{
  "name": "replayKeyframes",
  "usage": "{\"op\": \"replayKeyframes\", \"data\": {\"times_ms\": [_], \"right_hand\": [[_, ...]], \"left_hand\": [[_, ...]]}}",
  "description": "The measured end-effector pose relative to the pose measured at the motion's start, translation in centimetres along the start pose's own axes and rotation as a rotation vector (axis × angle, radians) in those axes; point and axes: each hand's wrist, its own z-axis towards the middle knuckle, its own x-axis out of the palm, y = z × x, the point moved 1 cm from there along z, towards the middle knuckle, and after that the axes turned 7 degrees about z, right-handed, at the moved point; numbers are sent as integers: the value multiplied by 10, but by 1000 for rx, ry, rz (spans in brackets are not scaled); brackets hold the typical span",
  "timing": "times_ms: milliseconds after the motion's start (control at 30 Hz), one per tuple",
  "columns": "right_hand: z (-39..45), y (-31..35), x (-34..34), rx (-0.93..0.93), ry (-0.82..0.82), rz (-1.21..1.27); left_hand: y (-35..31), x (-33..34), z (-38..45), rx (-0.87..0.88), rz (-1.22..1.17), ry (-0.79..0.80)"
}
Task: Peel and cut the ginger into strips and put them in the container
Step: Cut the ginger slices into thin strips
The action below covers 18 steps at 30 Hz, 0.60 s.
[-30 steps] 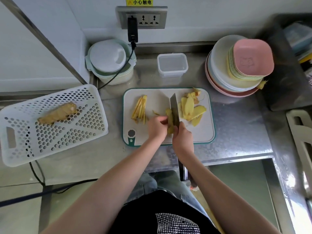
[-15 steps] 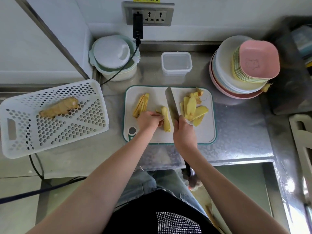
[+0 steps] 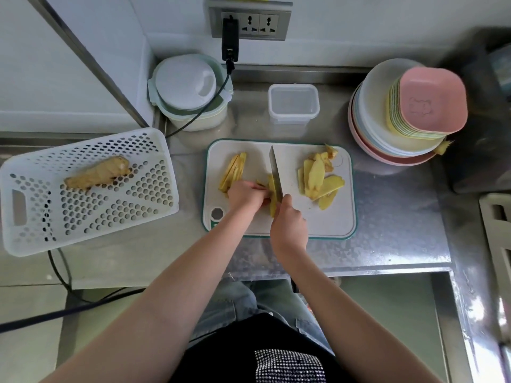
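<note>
On the white cutting board, my right hand grips a knife whose blade points away from me and rests against a stack of ginger slices. My left hand presses on those slices from the left, fingers curled. Cut ginger strips lie at the board's left. Uncut peeled slices lie piled at its right. The clear square container stands empty behind the board. A whole unpeeled ginger root lies in the white perforated basket at the left.
A lidded round container sits at the back left, with a black cable draped over it from the wall socket. A stack of plates and bowls stands at the back right. The steel counter's front edge runs just below the board.
The knife blade has come down against the ginger stack, and my left hand has closed in on the slices. The view has tilted slightly.
</note>
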Motion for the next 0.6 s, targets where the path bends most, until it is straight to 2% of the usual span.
{"op": "replayKeyframes", "data": {"times_ms": [133, 267, 333, 400, 467, 533, 600], "right_hand": [[8, 1, 2, 12, 7, 6], [12, -5, 5, 1, -18, 41], [12, -5, 6, 2, -20, 43], [13, -6, 6, -1, -21, 46], [12, -5, 5, -7, -11, 42], [10, -4, 5, -1, -5, 56], [10, -3, 4, 14, 4, 70]], "left_hand": [[1, 2, 6, 7, -7, -27], [3, 2, 8, -18, 9, 11], [-6, -3, 5, 105, 78, -57], [-25, -5, -3, 378, 303, -215], [-46, 0, -12, 604, 667, -341], [-59, 9, -11, 755, 983, -424], [-62, 20, -3, 772, 1157, -389]]}}
